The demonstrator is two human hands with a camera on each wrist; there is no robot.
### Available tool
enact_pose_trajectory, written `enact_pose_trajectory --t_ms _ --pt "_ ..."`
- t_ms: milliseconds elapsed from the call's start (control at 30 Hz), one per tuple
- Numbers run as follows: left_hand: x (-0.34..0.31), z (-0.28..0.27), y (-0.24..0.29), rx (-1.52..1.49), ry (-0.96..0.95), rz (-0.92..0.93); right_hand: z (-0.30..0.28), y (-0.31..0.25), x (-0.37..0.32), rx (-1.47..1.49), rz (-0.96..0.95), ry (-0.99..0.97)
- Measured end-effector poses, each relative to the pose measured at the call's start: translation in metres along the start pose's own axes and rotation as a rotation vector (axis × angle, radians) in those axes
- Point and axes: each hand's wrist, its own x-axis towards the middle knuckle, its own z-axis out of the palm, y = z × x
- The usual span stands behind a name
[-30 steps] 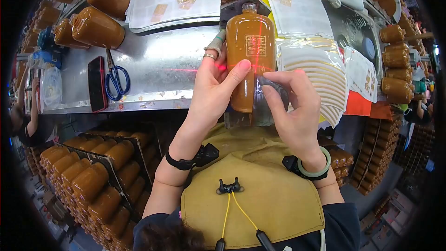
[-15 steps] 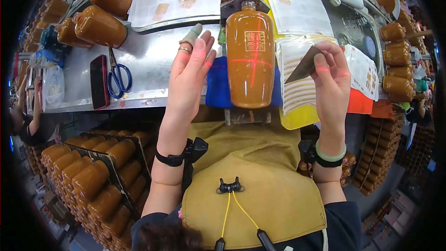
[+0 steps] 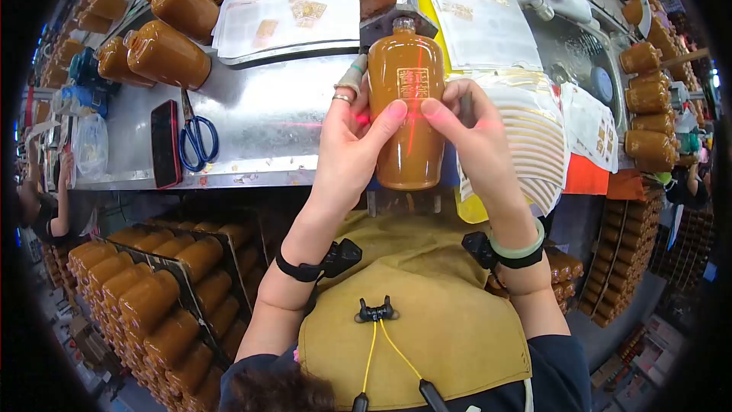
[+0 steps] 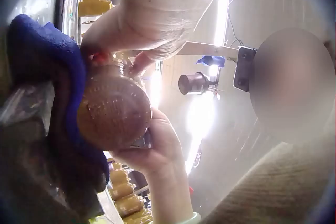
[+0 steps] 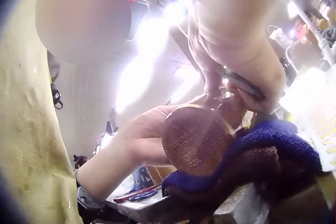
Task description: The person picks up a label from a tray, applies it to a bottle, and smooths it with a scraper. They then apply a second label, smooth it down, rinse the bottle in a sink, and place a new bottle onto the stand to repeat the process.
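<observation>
A glossy brown bottle with a square gold emblem lies neck away from me, a red laser cross on it. My left hand holds its left side, thumb on the front and a covered fingertip along the edge. From the right, my right hand grips it, thumb just below the emblem. A thin dark flat piece is tucked in that hand's fingers in the right wrist view. Both wrist views show the bottle's round base, with a blue cloth beneath.
Left on the metal table lie blue-handled scissors and a phone. Brown bottles stand beyond them. Sheets of gold emblems rest on a tray; curved gold strips lie to the right. Racked bottles fill the lower left.
Half a second ago both hands were off the bottle, the right holding the dark flat piece out to the right. Both have come back in and now hold the bottle's sides.
</observation>
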Motion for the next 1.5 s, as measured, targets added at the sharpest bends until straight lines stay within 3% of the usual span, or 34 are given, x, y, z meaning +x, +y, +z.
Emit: enact_pose_trajectory --t_ms 367,500,567,633,667,767,900,1033,1233,1367,1433,1500 --pt "-0.002 0.005 0.001 0.056 0.02 0.003 0.001 0.002 -0.001 0.008 -0.031 0.023" --pt "-0.006 0.0 0.002 -0.035 -0.014 -0.042 -0.01 -0.004 -0.003 0.072 0.041 0.01" --pt "-0.023 -0.005 0.006 0.304 -0.206 0.164 -0.017 -0.012 -0.004 0.157 0.064 0.003" --pt "-0.031 -0.018 0.004 0.959 -0.19 0.287 -0.022 -0.013 -0.008 0.122 0.063 0.18" --pt "-0.035 -0.018 -0.008 0.846 -0.147 0.23 -0.026 -0.011 -0.009 0.126 0.06 0.187" --pt "-0.033 -0.025 -0.024 0.931 -0.046 0.149 -0.04 0.0 -0.012 0.147 0.057 0.136" --pt "-0.042 -0.014 -0.025 0.955 0.061 0.412 -0.037 -0.003 -0.013 0.155 0.054 0.208" --pt "-0.042 -0.006 -0.016 0.973 0.054 0.538 -0.042 0.0 -0.014 0.168 0.061 0.238" --pt "-0.042 -0.006 -0.017 1.03 0.049 0.573 -0.045 0.003 -0.014 0.15 0.049 0.206" --pt "-0.045 -0.01 -0.005 1.164 0.02 0.562 -0.04 -0.004 -0.017 0.19 0.039 0.217" --pt "-0.041 -0.022 -0.005 1.003 -0.06 0.198 -0.039 -0.006 -0.019 0.217 0.027 0.233" --pt "-0.034 -0.025 -0.009 1.087 -0.112 0.116 -0.04 -0.009 -0.019 0.206 -0.012 0.23"
